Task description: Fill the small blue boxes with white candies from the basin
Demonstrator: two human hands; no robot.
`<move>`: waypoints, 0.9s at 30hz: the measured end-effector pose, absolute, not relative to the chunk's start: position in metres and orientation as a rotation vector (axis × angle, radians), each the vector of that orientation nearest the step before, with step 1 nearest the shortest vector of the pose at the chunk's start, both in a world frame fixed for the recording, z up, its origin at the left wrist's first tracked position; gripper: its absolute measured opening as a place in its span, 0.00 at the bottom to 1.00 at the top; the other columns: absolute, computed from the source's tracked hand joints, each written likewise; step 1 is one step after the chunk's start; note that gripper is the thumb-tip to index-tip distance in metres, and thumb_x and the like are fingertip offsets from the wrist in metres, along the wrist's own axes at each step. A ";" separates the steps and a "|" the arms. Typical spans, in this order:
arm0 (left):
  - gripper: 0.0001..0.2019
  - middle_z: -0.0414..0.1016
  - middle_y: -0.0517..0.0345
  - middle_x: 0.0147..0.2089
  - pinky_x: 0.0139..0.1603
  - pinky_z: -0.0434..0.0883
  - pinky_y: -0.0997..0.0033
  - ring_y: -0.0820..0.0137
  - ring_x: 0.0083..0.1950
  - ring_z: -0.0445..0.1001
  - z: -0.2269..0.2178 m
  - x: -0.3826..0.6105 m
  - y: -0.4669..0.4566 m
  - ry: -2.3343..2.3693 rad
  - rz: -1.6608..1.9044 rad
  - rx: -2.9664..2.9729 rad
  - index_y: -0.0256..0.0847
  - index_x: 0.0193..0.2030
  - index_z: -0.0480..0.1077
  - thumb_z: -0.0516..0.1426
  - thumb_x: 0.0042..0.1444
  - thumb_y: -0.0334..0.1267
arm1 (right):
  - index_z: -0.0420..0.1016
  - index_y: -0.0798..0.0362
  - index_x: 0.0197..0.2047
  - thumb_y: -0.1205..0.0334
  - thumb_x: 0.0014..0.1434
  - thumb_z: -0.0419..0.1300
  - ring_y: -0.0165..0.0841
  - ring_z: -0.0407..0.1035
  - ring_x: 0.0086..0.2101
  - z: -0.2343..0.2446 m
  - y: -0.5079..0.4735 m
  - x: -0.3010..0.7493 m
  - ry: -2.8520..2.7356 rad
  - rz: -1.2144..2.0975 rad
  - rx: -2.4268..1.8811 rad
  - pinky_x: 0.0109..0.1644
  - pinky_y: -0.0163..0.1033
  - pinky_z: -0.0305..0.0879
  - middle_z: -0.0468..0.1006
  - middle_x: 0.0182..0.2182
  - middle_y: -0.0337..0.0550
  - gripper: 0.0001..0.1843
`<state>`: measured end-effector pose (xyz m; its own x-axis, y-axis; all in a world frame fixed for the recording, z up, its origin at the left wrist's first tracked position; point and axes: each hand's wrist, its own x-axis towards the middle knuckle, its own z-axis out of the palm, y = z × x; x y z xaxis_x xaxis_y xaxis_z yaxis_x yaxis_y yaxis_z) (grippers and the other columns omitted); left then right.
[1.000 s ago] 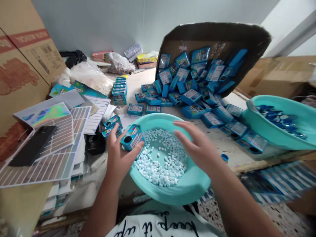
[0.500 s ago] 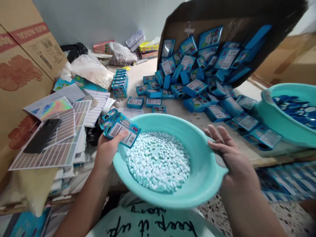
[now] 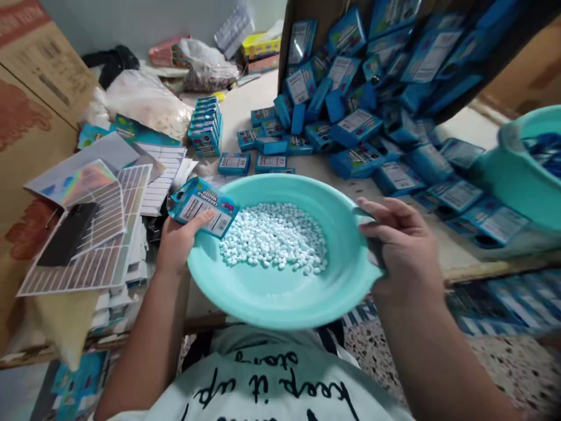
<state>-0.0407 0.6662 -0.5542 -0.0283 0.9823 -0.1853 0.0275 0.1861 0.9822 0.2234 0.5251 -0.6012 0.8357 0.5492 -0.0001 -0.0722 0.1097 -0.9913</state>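
Observation:
A turquoise basin (image 3: 280, 304) is held above my lap, tilted, with many small white candies (image 3: 276, 240) heaped toward its far side. My left hand (image 3: 179, 240) is closed on a blue candy box (image 3: 205, 207), thumb across its label; the fingers beneath are hidden. That box overlaps the basin's left rim, and whether this hand also bears the basin I cannot tell. Wrapped round the handle at the basin's right rim is my right hand (image 3: 401, 251), slightly blurred.
Blue boxes (image 3: 355, 126) spill from a large tipped carton (image 3: 464, 99) at the back right. Another turquoise basin (image 3: 504, 169) stands at the right. A row of boxes (image 3: 205, 126) stands beyond the rim. Label sheets (image 3: 131, 199) and a black phone-like object (image 3: 68, 234) lie left.
The candies have slid toward the basin's far side, baring its near bottom. My right fingers have curled tighter at the handle. The view has tilted down and shifted.

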 end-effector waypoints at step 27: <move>0.21 0.73 0.43 0.61 0.65 0.72 0.51 0.56 0.64 0.74 -0.620 -0.029 0.612 1.193 1.503 1.763 0.42 0.60 0.71 0.60 0.60 0.32 | 0.82 0.42 0.38 0.49 0.57 0.59 0.46 0.75 0.48 -0.641 0.609 0.078 -0.955 1.067 -1.616 0.61 0.53 0.69 0.84 0.43 0.38 0.12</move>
